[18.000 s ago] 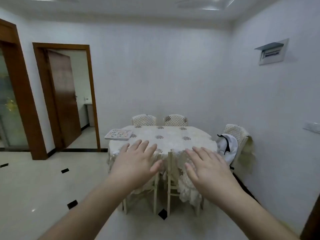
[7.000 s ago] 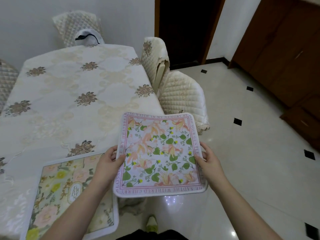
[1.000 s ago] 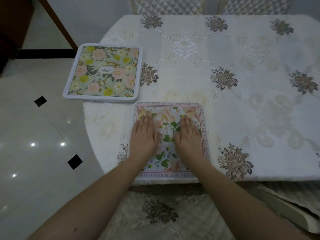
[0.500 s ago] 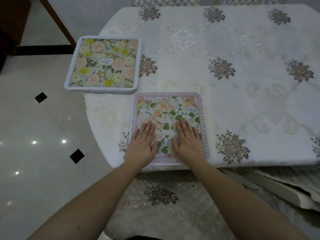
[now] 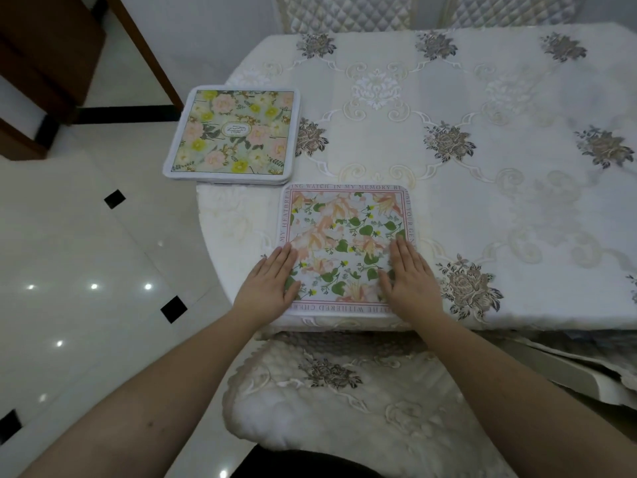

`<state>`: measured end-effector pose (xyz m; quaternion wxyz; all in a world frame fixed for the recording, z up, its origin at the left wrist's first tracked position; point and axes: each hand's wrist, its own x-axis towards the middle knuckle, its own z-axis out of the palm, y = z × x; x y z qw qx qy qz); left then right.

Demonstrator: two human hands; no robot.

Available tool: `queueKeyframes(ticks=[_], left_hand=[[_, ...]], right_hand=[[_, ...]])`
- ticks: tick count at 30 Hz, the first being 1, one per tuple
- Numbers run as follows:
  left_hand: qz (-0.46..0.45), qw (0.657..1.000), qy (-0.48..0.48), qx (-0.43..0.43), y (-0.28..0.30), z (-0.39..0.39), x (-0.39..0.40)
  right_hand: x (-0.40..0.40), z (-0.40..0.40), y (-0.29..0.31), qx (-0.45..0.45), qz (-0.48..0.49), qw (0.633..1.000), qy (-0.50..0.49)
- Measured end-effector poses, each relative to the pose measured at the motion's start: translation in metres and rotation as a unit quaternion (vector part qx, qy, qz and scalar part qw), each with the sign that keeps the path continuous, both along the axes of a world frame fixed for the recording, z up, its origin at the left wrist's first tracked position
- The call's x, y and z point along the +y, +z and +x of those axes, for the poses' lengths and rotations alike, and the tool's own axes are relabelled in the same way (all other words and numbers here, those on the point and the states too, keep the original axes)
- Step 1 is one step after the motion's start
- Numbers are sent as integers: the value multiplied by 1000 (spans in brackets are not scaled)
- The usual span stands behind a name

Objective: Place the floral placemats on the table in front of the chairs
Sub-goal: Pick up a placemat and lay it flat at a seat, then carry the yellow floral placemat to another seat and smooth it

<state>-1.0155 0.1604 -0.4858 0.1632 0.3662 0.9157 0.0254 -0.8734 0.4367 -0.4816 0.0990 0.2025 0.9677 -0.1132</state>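
Observation:
A square floral placemat (image 5: 346, 236) with pink lilies, green leaves and a lettered border lies flat at the table's near edge, above a cushioned chair seat (image 5: 344, 391). My left hand (image 5: 270, 288) rests palm down on its lower left corner, partly on the tablecloth. My right hand (image 5: 410, 277) lies flat on its lower right part. Both hands have fingers together and grip nothing. A stack of placemats (image 5: 234, 132), its top one showing yellow and pink flowers, sits at the table's left edge, overhanging it slightly.
The table (image 5: 482, 167) wears a white embroidered cloth with grey flower motifs. Two quilted chair backs (image 5: 344, 12) stand at the far side. Another chair's cover (image 5: 586, 367) shows at right. Glossy tiled floor (image 5: 86, 270) and a wooden door frame (image 5: 144, 50) lie left.
My hands have slid apart from the placemat's middle toward its lower left and right corners. The placemat itself has stayed where it lay.

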Motion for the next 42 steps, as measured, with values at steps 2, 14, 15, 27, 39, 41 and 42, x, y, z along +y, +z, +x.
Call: queueKeyframes(ticks=[2, 14, 15, 27, 39, 41, 42], left_hand=[[-30, 999, 2, -22, 13, -3, 5], [-43, 998, 26, -23, 103, 54, -6], [-47, 998, 34, -15, 105, 60, -14], [33, 991, 73, 103, 140, 82, -123], [38, 982, 70, 173, 153, 110, -307], [36, 981, 89, 169, 152, 107, -324], [35, 981, 98, 164, 151, 105, -330]], right_hand=[[1, -3, 10, -22, -1, 1000, 7], [-62, -6, 92, -103, 16, 992, 67], [-70, -4, 96, -106, 14, 992, 71], [-196, 16, 135, -22, 40, 994, 94], [-384, 19, 147, 98, 58, 985, 126], [-402, 16, 150, 104, 63, 983, 136], [-409, 16, 150, 104, 63, 982, 145]])
